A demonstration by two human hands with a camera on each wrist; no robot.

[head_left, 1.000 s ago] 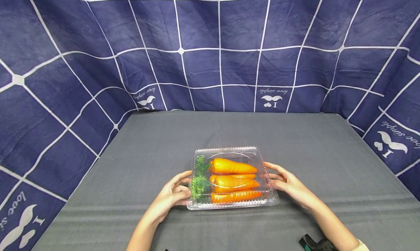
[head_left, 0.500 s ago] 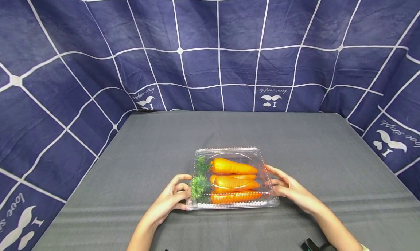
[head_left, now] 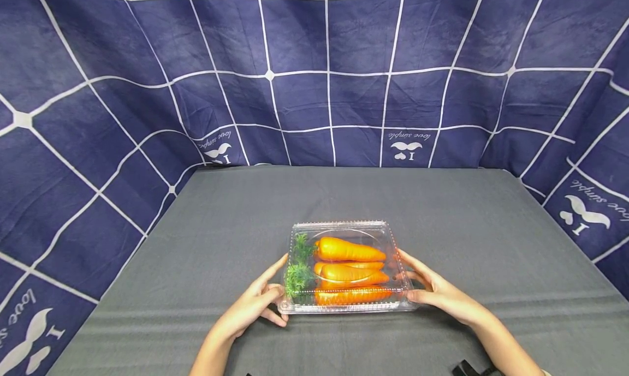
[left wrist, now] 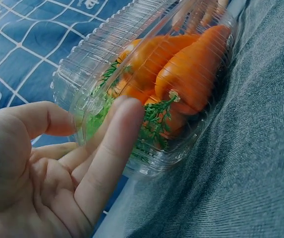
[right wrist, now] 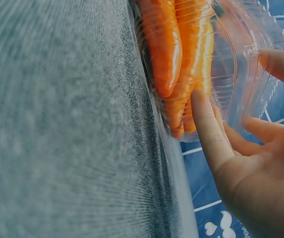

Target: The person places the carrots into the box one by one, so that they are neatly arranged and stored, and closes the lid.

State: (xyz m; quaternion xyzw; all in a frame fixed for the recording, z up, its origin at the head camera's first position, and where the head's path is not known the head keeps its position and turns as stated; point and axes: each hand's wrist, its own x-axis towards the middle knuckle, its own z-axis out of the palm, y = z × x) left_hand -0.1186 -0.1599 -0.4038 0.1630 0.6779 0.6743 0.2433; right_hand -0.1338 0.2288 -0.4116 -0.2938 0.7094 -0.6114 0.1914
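In the head view a clear plastic clamshell box [head_left: 356,232], lid down, lies on the grey cloth. Several orange carrots [head_left: 351,249] show inside, their leafy green tops [head_left: 298,278] toward the left. My left hand [head_left: 250,305] grips the box's left side, thumb at the near corner and index finger stretched along the edge. On the other side my right hand [head_left: 444,297] holds the right edge between thumb and fingers. The left wrist view shows the thumb [left wrist: 119,134] against the ribbed side wall. In the right wrist view, fingertips [right wrist: 273,62] touch the rim.
Grey cloth [head_left: 245,201] covers the tabletop. Blue curtains [head_left: 304,103] with white grid lines stand behind and along both sides. A small black object [head_left: 464,368] lies by the right forearm at the bottom edge.
The left index finger has straightened along the box edge, and a lower finger has come out below the near corner. The right thumb has shifted onto the near right corner. The box has barely moved.
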